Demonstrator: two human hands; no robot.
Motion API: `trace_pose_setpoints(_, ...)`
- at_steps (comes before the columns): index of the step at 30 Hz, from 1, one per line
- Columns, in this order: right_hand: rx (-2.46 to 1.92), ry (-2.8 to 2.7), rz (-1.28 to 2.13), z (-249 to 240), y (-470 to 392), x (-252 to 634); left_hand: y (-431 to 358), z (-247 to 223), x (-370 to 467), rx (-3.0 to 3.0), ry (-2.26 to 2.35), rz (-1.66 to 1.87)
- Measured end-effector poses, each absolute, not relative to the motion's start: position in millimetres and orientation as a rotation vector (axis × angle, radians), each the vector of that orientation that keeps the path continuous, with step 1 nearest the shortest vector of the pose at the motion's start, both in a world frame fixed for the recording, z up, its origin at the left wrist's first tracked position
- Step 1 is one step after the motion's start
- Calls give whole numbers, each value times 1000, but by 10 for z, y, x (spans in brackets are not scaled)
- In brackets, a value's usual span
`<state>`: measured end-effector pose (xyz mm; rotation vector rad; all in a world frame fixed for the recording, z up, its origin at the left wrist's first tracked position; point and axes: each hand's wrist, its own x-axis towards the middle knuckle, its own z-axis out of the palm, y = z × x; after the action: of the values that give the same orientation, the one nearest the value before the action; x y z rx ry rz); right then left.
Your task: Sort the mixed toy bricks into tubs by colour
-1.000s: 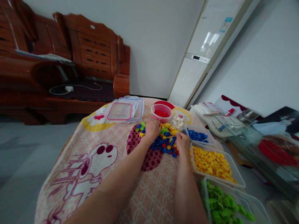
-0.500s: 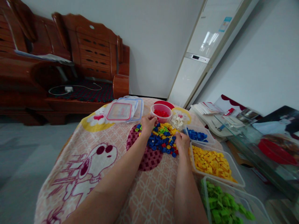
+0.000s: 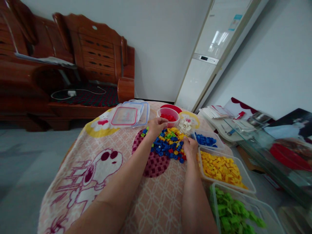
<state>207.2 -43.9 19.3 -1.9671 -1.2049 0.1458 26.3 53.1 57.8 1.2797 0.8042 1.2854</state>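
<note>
My left hand (image 3: 157, 126) is at the near rim of a round clear tub (image 3: 168, 124) with red toy bricks (image 3: 168, 117) inside. Its fingers point right and look pinched; anything between them is too small to make out. Under and beside it spreads a mixed pile of toy bricks (image 3: 163, 147), mostly blue and yellow with some green and red. At the pile's right edge my right hand (image 3: 191, 147) rests with curled fingers, their tips partly hidden. A small heap of white bricks (image 3: 185, 126) lies right of the tub.
On the right stand clear boxes of blue bricks (image 3: 206, 140), yellow bricks (image 3: 223, 169) and green bricks (image 3: 234, 211). Box lids (image 3: 124, 116) lie stacked at the back left of the cloth-covered table (image 3: 156, 201). A glass table (image 3: 265, 159) is farther right.
My left hand has moved slightly up and right, from the pile's back edge to the round tub's rim, its fingers reaching farther out. My right hand has stayed nearly still.
</note>
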Motion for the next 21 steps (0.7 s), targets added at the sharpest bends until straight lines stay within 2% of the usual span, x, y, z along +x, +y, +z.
trace_pose_setpoints(10,-1936,-1233,135,243,-457,2049,38,717,230,2429,743,490)
trace_pose_setpoints(15,-1947,-1240,140,236,-465,2053,-85,624,306,2753,820,421)
trace_pose_setpoints(21,-1933,-1238,130,229,-458,2051,-85,570,325,2855,810,363)
